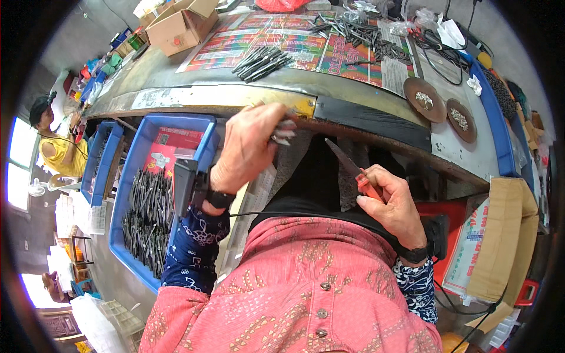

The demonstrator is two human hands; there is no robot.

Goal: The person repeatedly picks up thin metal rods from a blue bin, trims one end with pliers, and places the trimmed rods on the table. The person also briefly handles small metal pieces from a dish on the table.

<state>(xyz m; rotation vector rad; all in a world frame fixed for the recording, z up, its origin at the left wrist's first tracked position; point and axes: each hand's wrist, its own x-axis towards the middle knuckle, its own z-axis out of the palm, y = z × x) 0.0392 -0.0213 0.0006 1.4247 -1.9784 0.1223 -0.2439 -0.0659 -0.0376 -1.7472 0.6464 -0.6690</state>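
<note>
My right hand (388, 203) is closed around the red handle of a tool with a narrow, dark, pointed blade (343, 157); whether it is a knife or a file I cannot tell. The blade points up and left, toward the table edge. My left hand (250, 144) is curled in front of the table's near edge, blurred, with small greyish pieces at its fingertips that I cannot make out. Left of it, a blue bin (125, 235) holds many slender dark pieces (147, 217). A bundle of similar dark pieces (262, 63) lies on the table ahead.
Two brown dishes (434, 108) with small metal bits stand at the table's right. More dark pieces (359, 32) lie behind, beside black cables (441, 50). An open cardboard box (182, 29) sits back left, another carton (500, 235) lower right. A person in yellow (65, 147) sits far left.
</note>
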